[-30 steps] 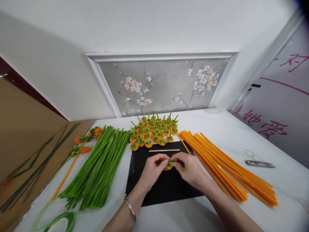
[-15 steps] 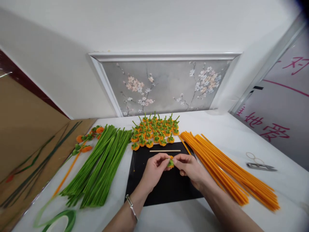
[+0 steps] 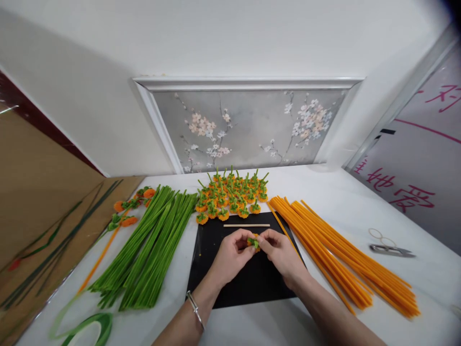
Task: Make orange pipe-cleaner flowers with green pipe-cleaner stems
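Note:
Above the black mat (image 3: 245,283), my left hand (image 3: 232,254) and my right hand (image 3: 281,252) meet around a small orange and green flower (image 3: 254,242). Fingertips of both hands pinch it from either side, its green part facing up. Just beyond my hands a thin wooden stick (image 3: 247,225) lies across the mat. Many finished-looking orange flowers with green stems (image 3: 232,192) stand grouped at the mat's far edge.
Green pipe cleaners (image 3: 147,254) lie left of the mat, orange ones (image 3: 342,254) right. Scissors (image 3: 392,250) rest farther right. A green tape roll (image 3: 104,329) is at the lower left, below an orange flower stem (image 3: 101,259). A framed panel (image 3: 248,129) stands behind.
The flower's green part has turned more upward between my fingers. My right hand has shifted slightly left, its fingers drawn in closer together.

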Motion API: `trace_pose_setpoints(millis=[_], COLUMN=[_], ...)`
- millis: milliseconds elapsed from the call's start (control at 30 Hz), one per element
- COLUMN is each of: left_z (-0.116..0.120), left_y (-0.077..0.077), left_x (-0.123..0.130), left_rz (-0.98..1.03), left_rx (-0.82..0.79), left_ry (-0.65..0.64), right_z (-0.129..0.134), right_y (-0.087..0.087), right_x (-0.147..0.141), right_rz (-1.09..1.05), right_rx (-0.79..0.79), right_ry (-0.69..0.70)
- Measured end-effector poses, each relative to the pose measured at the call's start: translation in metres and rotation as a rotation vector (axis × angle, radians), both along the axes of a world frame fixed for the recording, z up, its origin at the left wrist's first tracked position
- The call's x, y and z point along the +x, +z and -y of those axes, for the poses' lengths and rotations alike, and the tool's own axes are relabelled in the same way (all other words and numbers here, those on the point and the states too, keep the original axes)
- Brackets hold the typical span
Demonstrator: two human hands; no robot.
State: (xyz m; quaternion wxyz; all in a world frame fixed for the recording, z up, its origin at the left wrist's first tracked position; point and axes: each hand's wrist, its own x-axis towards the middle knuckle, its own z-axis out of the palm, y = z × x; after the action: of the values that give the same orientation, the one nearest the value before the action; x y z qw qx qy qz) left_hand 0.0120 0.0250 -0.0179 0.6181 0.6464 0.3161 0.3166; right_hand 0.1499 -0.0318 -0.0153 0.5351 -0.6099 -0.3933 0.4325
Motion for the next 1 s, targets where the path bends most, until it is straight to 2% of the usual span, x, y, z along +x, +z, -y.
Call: trace_pose_setpoints(millis=[133,300,433,633,767,1000], left_z=[0.000,0.000,0.000,-0.001,-0.002,-0.002], left_y=[0.003,0.004,0.004,0.008,0.009,0.008], left_x=[-0.001,0.000,0.001,-0.002,-0.006,-0.007], left_rz=[-0.002,-0.046,-0.063,-0.059,-0.011,0.047], left_rx=[-0.031,-0.025,-0.027,-0.188,-0.288,-0.408], left_ry=[-0.017,-0.033,-0.040,-0.054,-0.065,-0.046], right_z=[0.001,0.005,0.007,0.009,0.009,0.007], right_y=[0.003,0.010,0.010,0.013,0.016,0.015], right_x=[0.013,0.025,0.026,0.024,0.024,0.031], right_rz=[0.221,0.631,0.819,1.208,1.288,1.417], right_rx=[0.025,0.125,0.215,0.360,0.447,0.597], right_ry=[0.150,0.230,0.305,0.312,0.297,0.357])
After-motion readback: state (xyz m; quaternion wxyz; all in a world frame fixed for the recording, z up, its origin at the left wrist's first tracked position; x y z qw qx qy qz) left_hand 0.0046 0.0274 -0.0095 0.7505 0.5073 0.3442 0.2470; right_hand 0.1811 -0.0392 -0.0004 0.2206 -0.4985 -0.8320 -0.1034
